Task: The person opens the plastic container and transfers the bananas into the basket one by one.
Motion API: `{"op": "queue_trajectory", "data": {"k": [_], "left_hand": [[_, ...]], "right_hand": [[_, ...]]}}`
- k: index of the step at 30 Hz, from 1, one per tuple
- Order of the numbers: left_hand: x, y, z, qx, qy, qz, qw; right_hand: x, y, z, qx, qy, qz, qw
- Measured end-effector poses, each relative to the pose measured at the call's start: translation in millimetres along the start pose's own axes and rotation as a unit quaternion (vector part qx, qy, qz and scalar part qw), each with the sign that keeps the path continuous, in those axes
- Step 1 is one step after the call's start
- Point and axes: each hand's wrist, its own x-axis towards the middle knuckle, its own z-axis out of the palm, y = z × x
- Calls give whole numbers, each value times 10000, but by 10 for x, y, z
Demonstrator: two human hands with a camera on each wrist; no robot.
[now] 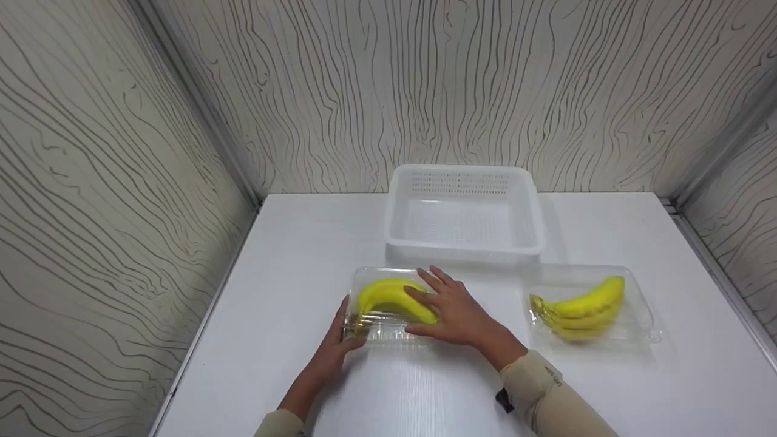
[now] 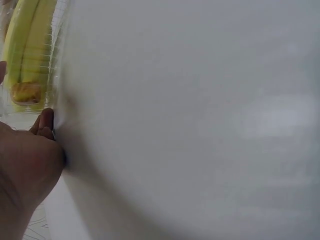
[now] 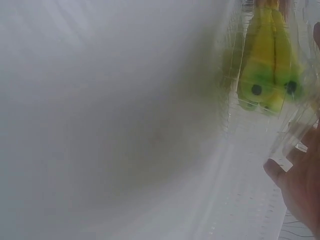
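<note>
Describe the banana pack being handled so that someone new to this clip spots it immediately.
On the white table, just in front of the empty white basket, lies a clear plastic clamshell of yellow bananas. Unlike the matching pack lying untouched off to the right, this one has the left hand at its end and the right hand on top.

A white desk [image 1: 291, 255] with a faint wood grain carries three things. At the back, near the wall, stands an empty white plastic basket [image 1: 464, 209] with perforated sides. In front of it on the left lies a clear plastic clamshell box [image 1: 388, 331] with yellow bananas inside. Well apart on the right lies a second clear box [image 1: 637, 318] of bananas; its lid seems closed, though glare blurs it.
</note>
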Motion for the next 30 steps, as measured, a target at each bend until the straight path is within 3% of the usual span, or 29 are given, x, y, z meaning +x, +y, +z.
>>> {"op": "queue_trajectory", "data": {"k": [12, 19, 30], "left_hand": [[9, -12, -28, -72, -73, 58, 9999], [2, 10, -24, 15, -4, -308, 9995], [-3, 22, -37, -52, 49, -271, 9996]], "right_hand": [[45, 18, -24, 169, -69, 115, 9998], [53, 3, -93, 463, -131, 152, 9987], [74, 38, -119, 600, -176, 188, 9979]]}}
